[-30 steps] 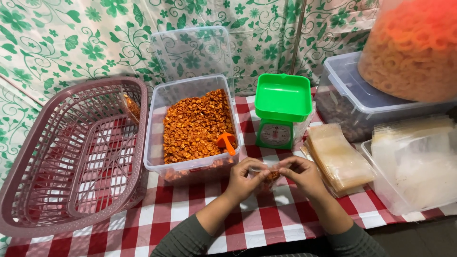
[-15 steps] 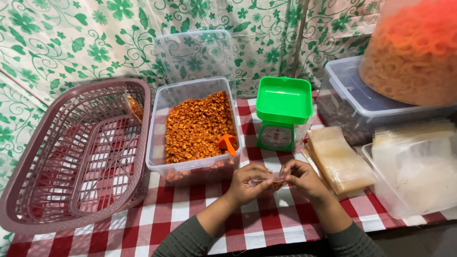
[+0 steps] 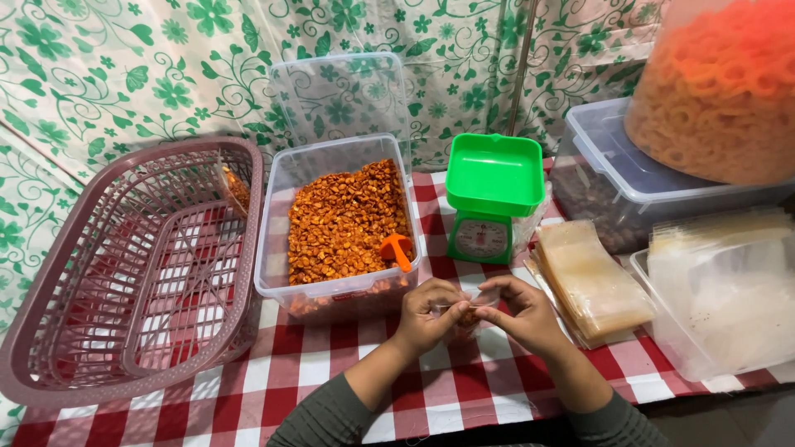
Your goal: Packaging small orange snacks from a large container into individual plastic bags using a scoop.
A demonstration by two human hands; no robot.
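My left hand (image 3: 428, 317) and my right hand (image 3: 525, 313) meet over the red checked tablecloth (image 3: 331, 364), both pinching a small clear plastic bag (image 3: 469, 313) with some orange snack bits inside. Just beyond my hands stands a clear plastic tub (image 3: 273, 248) holding orange-brown fried snack pieces (image 3: 344, 217) with an orange scoop (image 3: 397, 247) stuck in them. A small green kitchen scale (image 3: 492, 192) sits to the right of the tub.
A mauve plastic basket (image 3: 99, 323) sits at the left. A stack of clear bags (image 3: 590, 280) lies right of my hands, beside a clear tray of more bags (image 3: 725, 290). A lidded tub (image 3: 609, 186) carries a big bag of orange ring snacks (image 3: 725, 91). The tub's lid (image 3: 339, 98) leans on the floral cloth.
My hands stay together on the small bag, fingers shifting slightly. The view has drifted a little; nothing else has moved.
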